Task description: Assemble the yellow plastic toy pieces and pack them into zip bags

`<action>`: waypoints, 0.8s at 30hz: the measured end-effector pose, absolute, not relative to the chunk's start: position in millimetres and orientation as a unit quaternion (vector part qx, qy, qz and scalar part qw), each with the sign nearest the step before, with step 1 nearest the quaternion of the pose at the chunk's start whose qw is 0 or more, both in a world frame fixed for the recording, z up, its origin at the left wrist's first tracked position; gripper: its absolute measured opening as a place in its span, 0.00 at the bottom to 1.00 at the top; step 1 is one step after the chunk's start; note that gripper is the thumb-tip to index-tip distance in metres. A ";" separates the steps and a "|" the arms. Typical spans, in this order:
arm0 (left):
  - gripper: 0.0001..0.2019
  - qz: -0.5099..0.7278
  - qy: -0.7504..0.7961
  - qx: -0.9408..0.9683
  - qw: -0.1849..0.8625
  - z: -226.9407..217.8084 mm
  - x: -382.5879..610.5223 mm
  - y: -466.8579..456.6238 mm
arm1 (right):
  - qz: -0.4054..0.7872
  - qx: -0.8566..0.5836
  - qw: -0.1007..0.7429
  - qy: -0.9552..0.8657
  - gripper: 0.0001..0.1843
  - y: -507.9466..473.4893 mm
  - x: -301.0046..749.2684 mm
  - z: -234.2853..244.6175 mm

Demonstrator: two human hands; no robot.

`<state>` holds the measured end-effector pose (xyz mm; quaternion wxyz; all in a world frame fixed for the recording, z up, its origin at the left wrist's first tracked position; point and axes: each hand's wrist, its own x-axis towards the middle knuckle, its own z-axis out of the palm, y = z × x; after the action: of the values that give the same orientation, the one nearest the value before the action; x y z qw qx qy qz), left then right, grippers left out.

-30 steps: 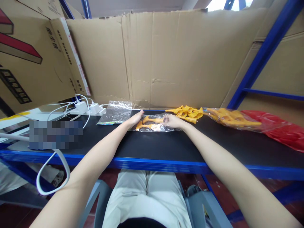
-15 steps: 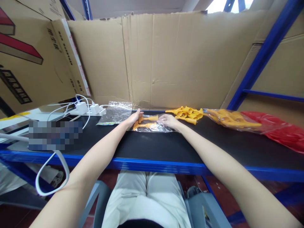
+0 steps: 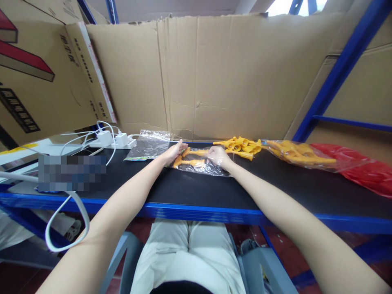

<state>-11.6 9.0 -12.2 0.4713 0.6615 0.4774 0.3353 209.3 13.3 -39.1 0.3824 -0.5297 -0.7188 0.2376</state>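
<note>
Clear bag [image 3: 218, 171]: lies flat on the counter [image 3: 196, 192] between the two hands, with two orange pieces [image 3: 191, 163] side by side at its left and middle. A flat packet [image 3: 148, 147] lies just beyond its left end.

Left hand [image 3: 175, 152]: set at the bag's left end, thumb raised. Cannot tell whether it pinches the film.

Right hand [image 3: 218, 157]: fingers bent at the right end of the upper piece — cannot tell whether they grip piece or film. To its right, in order: an orange heap [image 3: 241, 145], a filled bag [image 3: 301, 153] and a red bag [image 3: 364, 167].

The step appears to be settling the pieces in the film. Steady the left end with light pressure. Guide the upper piece lengthwise from the right, parallel to the lower — thin film will likely snag or bunch if pushed askew.

Not clear: the left fingers, partly hidden; the bag's mouth, lost in glare; the upper piece's right end, covered. The red bag is cut off by the frame.
</note>
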 end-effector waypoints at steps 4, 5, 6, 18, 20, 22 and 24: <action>0.33 0.350 0.447 0.666 0.483 -17.0 -11.8 17.0 | 0.270 -0.526 0.400 -0.700 0.10 5.7 203.8 -34.1; 0.33 0.353 0.442 0.666 0.486 -18.4 -12.7 19.4 | 0.294 -0.519 0.403 -0.694 0.10 3.5 203.1 -31.8; 0.33 0.356 0.440 0.665 0.487 -19.8 -13.9 21.7 | 0.320 -0.511 0.404 -0.688 0.10 1.5 202.9 -29.1; 0.32 0.335 0.462 0.670 0.474 -20.9 -19.4 25.7 | 0.385 -0.449 0.289 -0.753 0.12 -15.0 216.4 -5.6; 0.32 0.328 0.468 0.675 0.467 -20.2 -18.9 24.9 | 0.399 -0.421 0.264 -0.771 0.11 -19.0 215.8 -2.4; 0.32 0.320 0.475 0.680 0.458 -19.3 -18.7 23.9 | 0.409 -0.408 0.253 -0.776 0.10 -22.0 214.5 0.1; 0.32 0.316 0.476 0.687 0.448 -18.4 -18.4 22.8 | 0.415 -0.402 0.256 -0.775 0.09 -24.1 213.0 1.2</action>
<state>-18.4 22.8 -18.4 0.4484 0.6870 0.4765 0.3160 213.0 -24.1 1.2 0.2558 -0.4018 -0.7750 0.4154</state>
